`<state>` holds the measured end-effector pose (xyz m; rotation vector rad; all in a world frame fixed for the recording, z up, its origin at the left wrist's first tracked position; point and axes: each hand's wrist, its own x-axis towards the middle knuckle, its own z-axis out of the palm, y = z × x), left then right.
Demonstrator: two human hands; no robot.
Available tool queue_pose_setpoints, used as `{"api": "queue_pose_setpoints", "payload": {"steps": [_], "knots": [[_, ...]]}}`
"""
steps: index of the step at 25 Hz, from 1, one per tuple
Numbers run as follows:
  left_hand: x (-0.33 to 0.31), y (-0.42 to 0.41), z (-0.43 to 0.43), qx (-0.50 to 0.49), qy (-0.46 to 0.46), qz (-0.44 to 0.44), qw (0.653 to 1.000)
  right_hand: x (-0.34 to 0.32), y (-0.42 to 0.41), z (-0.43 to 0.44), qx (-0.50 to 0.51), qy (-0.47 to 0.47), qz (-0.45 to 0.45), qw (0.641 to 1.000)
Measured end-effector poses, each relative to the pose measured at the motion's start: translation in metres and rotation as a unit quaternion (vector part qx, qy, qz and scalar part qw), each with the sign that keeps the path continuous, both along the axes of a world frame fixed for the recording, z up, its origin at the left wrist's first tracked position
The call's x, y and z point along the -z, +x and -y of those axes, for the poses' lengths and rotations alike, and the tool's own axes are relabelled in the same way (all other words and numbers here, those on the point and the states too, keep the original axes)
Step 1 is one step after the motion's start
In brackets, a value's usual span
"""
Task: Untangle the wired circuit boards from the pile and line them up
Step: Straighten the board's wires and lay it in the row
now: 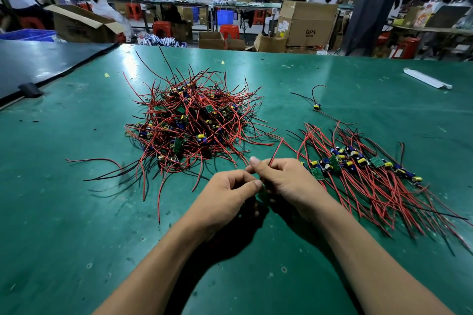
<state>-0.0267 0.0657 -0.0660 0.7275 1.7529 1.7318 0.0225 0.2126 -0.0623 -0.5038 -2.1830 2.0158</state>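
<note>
A tangled pile of small green circuit boards (190, 120) with red and black wires sits in the middle of the green table (76, 212). To the right lies a row of lined-up boards (358, 161), their wires fanned toward me. Both hands meet in front of the pile. My right hand (289, 181) pinches a red wire (276, 151) that rises between its thumb and fingers. My left hand (227, 192) has curled fingers and pinches at the same wires right beside the right thumb. The board on these wires is mostly hidden under the hands.
One lone wired board (317, 106) lies behind the row, and a white strip (427, 78) rests at the far right. A dark table (38, 64) adjoins on the left. Beyond the far edge stand cardboard boxes (307, 23), red stools and seated workers.
</note>
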Motion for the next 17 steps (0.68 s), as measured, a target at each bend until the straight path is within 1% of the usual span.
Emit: {"api": "queue_pose_setpoints", "payload": {"steps": [2,5,6,10,13,15,17], "knots": [[0.000,0.000,0.000,0.005,-0.001,-0.003,1.000,-0.001,0.001,-0.004,0.012,0.022,-0.004,1.000],[0.000,-0.002,0.002,0.019,-0.008,-0.015,1.000,-0.003,0.002,-0.013,0.042,0.110,-0.019,0.993],[-0.001,-0.002,0.003,0.026,-0.011,-0.017,0.999,-0.003,0.003,-0.017,0.057,0.126,-0.028,0.990],[-0.003,-0.003,0.005,0.042,-0.024,-0.025,0.999,0.002,0.001,-0.029,0.124,0.140,-0.047,0.981],[-0.003,-0.003,0.005,0.040,-0.023,-0.027,0.999,0.007,-0.002,-0.025,0.123,0.095,-0.060,0.986],[-0.004,-0.003,0.005,0.039,-0.020,-0.021,0.999,0.007,-0.005,-0.025,0.115,0.012,-0.054,0.992],[-0.004,-0.003,0.006,0.033,-0.020,-0.017,0.999,0.004,-0.005,-0.029,0.127,-0.099,-0.055,0.985]]}}
